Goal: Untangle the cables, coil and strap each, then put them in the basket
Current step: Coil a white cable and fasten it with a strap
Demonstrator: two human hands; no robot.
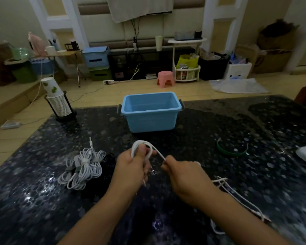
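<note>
A white cable (145,147) is held in loops by the curled fingers of the left hand (132,167), in front of the blue basket (150,112) on the tabletop (219,124). Its free strand is pinched by the right hand (182,172). Strapped white coils (83,167) lie left of the basket, a green strap (231,151) right of it.

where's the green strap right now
In the head view, the green strap lies on the dark table, right of the right hand, nearer than the blue basket.

Blue basket (150,119) top open; cable pile (82,167) left, green strap (230,152) right.
</note>
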